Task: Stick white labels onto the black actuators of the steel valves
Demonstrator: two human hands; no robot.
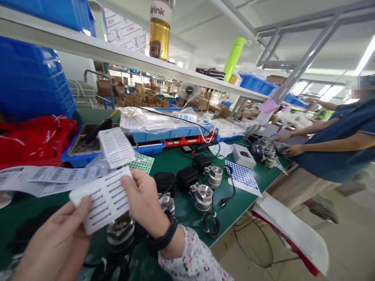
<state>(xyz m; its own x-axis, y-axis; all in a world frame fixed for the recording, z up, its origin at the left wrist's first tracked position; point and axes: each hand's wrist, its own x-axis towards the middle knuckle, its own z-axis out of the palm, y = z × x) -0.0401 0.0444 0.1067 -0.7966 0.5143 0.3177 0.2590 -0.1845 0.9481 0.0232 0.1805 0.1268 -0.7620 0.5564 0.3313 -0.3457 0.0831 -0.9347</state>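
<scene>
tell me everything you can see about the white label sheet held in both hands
The sheet is white and paper-like, with dark lettering repeated in two columns, too blurred to read surely. It looks nearly flat, printed side toward the camera, tilted with its right end higher. It is held above the green bench, the left grip pinching its left side, the right grip its upper right.

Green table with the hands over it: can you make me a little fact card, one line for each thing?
Left hand: pinches label sheet by its left side
Right hand: pinches its upper right
Label sheet: white, rows of dark print
Green table: black boxes, silver metal fittings, blue-dot sheet
Shelf: bottle of golden drink, bright green bottle
Far right: another person, blue top
</scene>
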